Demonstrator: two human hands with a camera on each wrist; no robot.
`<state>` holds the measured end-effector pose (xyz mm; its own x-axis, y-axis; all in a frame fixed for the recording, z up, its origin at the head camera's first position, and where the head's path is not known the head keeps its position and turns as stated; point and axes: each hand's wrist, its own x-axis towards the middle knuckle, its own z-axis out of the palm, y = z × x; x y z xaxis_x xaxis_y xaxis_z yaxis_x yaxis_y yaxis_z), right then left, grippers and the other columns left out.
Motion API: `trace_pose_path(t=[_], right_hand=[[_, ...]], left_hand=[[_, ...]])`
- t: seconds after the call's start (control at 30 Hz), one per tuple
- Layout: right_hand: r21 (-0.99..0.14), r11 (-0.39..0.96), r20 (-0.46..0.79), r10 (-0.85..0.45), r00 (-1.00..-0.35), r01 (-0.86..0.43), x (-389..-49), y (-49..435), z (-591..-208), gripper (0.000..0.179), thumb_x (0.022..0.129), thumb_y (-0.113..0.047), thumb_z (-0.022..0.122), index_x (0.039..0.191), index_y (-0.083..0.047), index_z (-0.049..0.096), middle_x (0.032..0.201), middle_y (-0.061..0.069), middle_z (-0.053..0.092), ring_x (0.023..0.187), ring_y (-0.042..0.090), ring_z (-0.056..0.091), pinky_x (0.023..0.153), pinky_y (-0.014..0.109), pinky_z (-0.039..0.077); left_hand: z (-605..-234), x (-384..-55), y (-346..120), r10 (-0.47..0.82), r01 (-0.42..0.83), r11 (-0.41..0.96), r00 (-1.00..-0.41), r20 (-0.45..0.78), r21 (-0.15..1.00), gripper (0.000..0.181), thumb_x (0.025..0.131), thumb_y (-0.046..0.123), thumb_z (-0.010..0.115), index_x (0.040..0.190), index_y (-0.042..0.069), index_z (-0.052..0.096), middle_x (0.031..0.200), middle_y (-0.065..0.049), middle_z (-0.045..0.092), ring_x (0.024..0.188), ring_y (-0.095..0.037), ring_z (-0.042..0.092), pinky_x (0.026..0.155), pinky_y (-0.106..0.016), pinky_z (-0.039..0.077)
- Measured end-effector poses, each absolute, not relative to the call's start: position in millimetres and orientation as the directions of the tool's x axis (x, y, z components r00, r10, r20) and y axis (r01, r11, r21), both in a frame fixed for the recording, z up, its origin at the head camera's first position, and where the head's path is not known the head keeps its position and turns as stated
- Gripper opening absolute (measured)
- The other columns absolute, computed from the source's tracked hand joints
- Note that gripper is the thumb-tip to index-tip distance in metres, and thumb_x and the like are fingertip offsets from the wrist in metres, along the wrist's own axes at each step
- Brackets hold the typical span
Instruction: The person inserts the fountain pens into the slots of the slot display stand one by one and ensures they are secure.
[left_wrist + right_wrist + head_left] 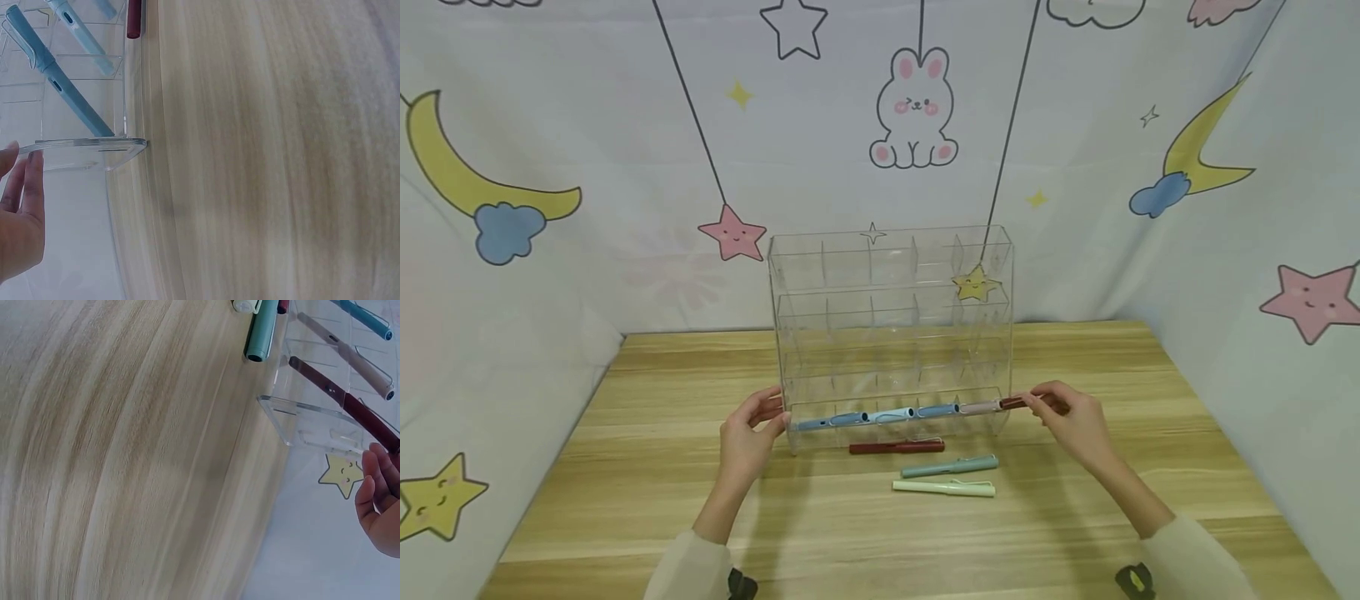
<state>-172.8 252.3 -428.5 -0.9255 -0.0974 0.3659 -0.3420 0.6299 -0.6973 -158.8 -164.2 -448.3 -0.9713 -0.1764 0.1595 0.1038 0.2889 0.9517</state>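
A clear acrylic rack (pixel 891 310) with rows of small compartments stands upright on the table. Along its lowest row lie slanted pens: a blue pen (pixel 65 94), a light blue pen (pixel 891 415), another blue pen (pixel 938 411), a greyish-pink pen (pixel 350 356) and a dark red pen (pixel 340 397). My left hand (pixel 747 437) holds the rack's left side panel, thumb at the front and fingers behind. At the right end, my right hand (pixel 1072 421) pinches the dark red pen by its outer end, while the other end lies within the last compartment.
Loose on the table before the rack lie another dark red pen (pixel 897 447), a green pen (pixel 949 467) and a pale green pen (pixel 943 488). A white printed curtain (pixel 647 208) hangs behind and along both sides of the wooden table (pixel 820 542).
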Motion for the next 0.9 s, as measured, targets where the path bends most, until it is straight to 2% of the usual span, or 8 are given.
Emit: trace_pose_path(t=[0.2, 0.5, 0.7, 0.9], right_hand=[[-0.669, 0.628, 0.388, -0.16, -0.908, -0.397, -172.0, 256.0, -427.2, 0.01, 0.085, -0.006, 0.064, 0.092, 0.001, 0.065, 0.071, 0.002, 0.063, 0.054, 0.005, 0.053, 0.042, 0.021, 0.043], [-0.661, 0.627, 0.379, -0.196, -0.904, -0.413, -170.9, 259.0, -427.3, 0.015, 0.083, -0.002, 0.065, 0.097, 0.001, 0.065, 0.076, 0.005, 0.065, 0.061, 0.014, 0.058, 0.05, 0.022, 0.048], [-0.699, 0.633, 0.279, -0.188, -0.942, -0.333, -168.4, 261.6, -431.3, 0.025, 0.083, -0.008, 0.067, 0.104, 0.002, 0.06, 0.08, 0.005, 0.062, 0.065, 0.009, 0.056, 0.055, 0.021, 0.05], [-0.703, 0.638, 0.199, -0.247, -0.948, -0.314, -158.5, 260.0, -446.8, 0.02, 0.083, -0.008, 0.067, 0.099, 0.002, 0.06, 0.08, 0.001, 0.061, 0.069, 0.009, 0.055, 0.059, 0.022, 0.05]], left_hand=[[-448.9, -159.5, -164.4, -0.173, 0.109, 0.293, -0.971, 0.165, 0.95, 0.037, 0.08, -0.009, 0.064, 0.116, -0.003, 0.058, 0.104, -0.022, 0.062, 0.091, -0.028, 0.06, 0.069, -0.016, 0.053], [-448.9, -159.4, -163.4, -0.174, 0.105, 0.317, -0.971, 0.166, 0.943, 0.037, 0.08, -0.009, 0.064, 0.116, -0.003, 0.058, 0.104, -0.022, 0.062, 0.092, -0.029, 0.06, 0.069, -0.015, 0.053], [-448.2, -158.2, -163.6, -0.166, 0.105, 0.311, -0.973, 0.162, 0.945, 0.037, 0.081, -0.008, 0.064, 0.116, -0.003, 0.057, 0.105, -0.022, 0.062, 0.092, -0.03, 0.06, 0.069, -0.015, 0.053], [-448.1, -158.1, -163.4, -0.16, 0.115, 0.313, -0.972, 0.172, 0.943, 0.036, 0.081, -0.008, 0.064, 0.116, -0.003, 0.058, 0.105, -0.022, 0.062, 0.092, -0.031, 0.06, 0.069, -0.015, 0.053]])
